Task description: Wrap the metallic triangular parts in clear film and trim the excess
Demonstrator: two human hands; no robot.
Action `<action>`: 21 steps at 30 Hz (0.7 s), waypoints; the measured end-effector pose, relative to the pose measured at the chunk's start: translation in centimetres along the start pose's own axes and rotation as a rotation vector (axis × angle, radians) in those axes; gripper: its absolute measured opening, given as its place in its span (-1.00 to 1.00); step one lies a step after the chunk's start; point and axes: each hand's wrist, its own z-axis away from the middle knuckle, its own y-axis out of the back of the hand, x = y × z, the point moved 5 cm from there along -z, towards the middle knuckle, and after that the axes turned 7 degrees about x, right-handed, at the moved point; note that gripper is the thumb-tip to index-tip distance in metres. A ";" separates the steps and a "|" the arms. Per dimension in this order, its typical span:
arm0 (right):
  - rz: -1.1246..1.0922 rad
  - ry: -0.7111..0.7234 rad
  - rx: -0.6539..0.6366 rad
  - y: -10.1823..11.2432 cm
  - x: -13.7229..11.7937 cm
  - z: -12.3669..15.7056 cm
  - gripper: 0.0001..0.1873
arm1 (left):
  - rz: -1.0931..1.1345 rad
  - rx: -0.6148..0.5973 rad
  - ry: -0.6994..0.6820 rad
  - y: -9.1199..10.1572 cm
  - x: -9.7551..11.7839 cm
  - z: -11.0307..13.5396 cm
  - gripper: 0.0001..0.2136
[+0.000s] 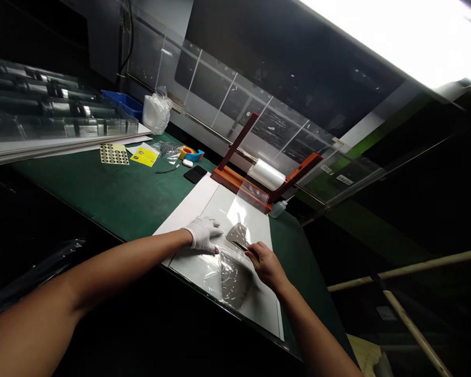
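My left hand (203,233), in a white glove with bare fingertips, rests with fingers spread on the pale work sheet (214,201). My bare right hand (265,262) is closed around a thin, narrow tool (240,245), its exact kind unclear. The tool's tip lies over a small grey-brown flat piece (238,230), just right of my left fingers. Nearer to me lies a larger grey-brown flat piece (235,283) under shiny, wrinkled clear film. A strip of clear film (252,191) runs from a film roll (267,174) towards the sheet.
The roll hangs on a red-brown wooden stand (235,180) at the back. A squeeze bottle (278,209) stands right of it. On the green table (118,196) lie a black phone (195,174), a tape dispenser (191,154), a yellow card (144,155) and a sticker sheet (114,154).
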 end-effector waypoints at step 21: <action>0.182 0.104 -0.075 -1.8 0.4 0.0 -0.83 | -0.055 -0.041 -0.012 -0.8 -0.3 0.2 -0.24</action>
